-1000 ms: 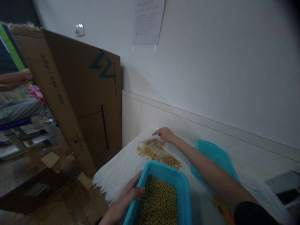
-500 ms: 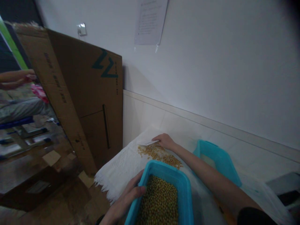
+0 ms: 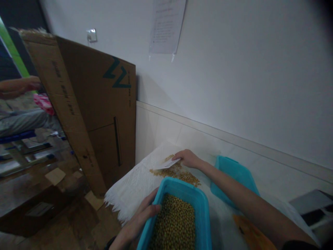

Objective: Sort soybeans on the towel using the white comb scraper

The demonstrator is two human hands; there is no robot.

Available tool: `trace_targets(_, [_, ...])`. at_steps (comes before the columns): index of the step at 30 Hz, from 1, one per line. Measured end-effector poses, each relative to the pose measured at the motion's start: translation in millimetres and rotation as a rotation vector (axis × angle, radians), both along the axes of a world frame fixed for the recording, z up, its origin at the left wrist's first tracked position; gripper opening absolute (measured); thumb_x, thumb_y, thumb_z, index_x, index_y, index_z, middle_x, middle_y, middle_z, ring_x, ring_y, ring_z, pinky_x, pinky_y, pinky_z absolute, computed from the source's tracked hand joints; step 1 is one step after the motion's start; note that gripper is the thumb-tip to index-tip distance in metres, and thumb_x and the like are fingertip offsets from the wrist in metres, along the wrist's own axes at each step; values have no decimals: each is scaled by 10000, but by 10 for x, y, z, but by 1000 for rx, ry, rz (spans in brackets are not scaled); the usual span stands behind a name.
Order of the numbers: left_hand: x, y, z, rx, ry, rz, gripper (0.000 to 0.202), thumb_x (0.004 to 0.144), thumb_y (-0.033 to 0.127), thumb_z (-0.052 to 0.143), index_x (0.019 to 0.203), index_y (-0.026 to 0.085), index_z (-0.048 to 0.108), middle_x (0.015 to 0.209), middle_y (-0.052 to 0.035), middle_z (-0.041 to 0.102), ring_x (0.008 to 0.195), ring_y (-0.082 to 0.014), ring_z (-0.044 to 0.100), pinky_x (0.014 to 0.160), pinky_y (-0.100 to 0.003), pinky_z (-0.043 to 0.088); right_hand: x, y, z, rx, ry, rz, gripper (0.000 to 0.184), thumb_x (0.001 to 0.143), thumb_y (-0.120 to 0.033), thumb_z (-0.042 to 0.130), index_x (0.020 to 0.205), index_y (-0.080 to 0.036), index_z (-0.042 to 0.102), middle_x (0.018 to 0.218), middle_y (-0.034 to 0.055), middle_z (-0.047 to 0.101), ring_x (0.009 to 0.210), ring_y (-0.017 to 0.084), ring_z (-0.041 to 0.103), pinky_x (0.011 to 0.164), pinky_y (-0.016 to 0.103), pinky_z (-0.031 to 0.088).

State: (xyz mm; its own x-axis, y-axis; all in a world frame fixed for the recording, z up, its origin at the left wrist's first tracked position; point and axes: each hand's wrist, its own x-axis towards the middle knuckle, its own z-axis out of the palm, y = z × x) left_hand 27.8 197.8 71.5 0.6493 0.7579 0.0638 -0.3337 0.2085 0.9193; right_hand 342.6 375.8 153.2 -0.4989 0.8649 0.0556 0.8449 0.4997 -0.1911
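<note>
My left hand (image 3: 143, 216) grips the left rim of a blue plastic basket (image 3: 202, 211), thumb over the edge. Dried beans, round and yellowish like soybeans (image 3: 174, 222), fill much of it. Beyond it, my right hand (image 3: 187, 158) pinches a flat white card with dark stripes (image 3: 168, 164). The card is tilted low over loose beans (image 3: 188, 177) scattered on a white woven cloth or sack (image 3: 137, 184). Some of these beans are hidden behind the card and hand.
A second blue basket (image 3: 234, 172) stands right of the beans, partly behind my right forearm. A tall cardboard box (image 3: 99, 104) stands at the left. The white wall (image 3: 234, 69) rises behind. Another person's arm (image 3: 18, 86) shows at far left.
My right hand has moved slightly right and towards me, and the card has swung to a steeper slant over the beans. My left hand keeps its grip on the basket.
</note>
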Motion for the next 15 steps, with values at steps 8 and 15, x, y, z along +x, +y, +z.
trace_targets(8, [40, 41, 44, -6, -28, 3, 787, 982, 570, 763, 1713, 307, 637, 1692, -120, 737, 1668, -492, 518, 1413, -695, 286, 121, 126, 89, 44, -79, -260, 638, 912, 6, 612, 1418, -267, 889, 1365, 85, 893, 1285, 291, 845, 1118, 377, 615])
trace_targets(15, [65, 7, -32, 11, 0, 70, 692, 1002, 509, 757, 1653, 281, 694, 1674, -118, 751, 1657, -475, 535, 1414, -677, 288, 31, -197, -98, 11, -158, -313, 611, 968, -39, 636, 1485, -279, 855, 1482, 88, 844, 1410, 309, 786, 1206, 392, 566])
